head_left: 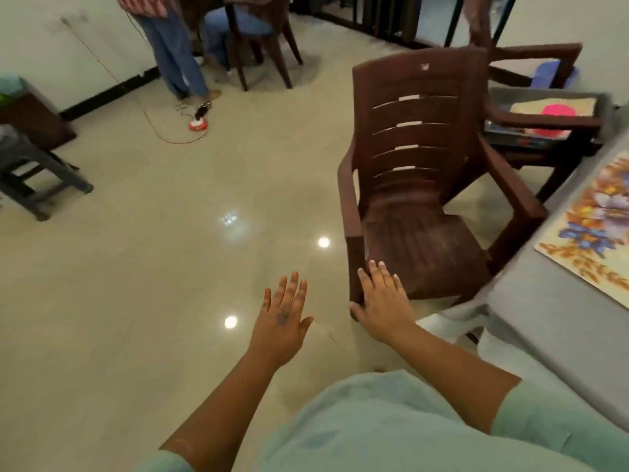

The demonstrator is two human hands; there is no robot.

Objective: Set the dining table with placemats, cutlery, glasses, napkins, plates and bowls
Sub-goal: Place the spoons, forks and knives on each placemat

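A floral placemat [592, 229] lies on the grey dining table [558, 321] at the right edge of the head view. My right hand [381, 301] rests with straight fingers on the front end of the left armrest of a brown plastic chair [422, 185] beside the table. My left hand [282, 311] hovers over the floor with fingers spread, holding nothing. A second brown chair [544, 117] at the far right carries a tray [551, 110] with a pale mat and something pink. No cutlery, glasses, plates or bowls show.
The glossy tiled floor [170, 267] stretches to the left. A dark stool [37, 172] stands at the far left. A person in jeans [177, 56] stands by another brown chair [258, 39] at the back. A red cable and round red socket [198, 124] lie on the floor.
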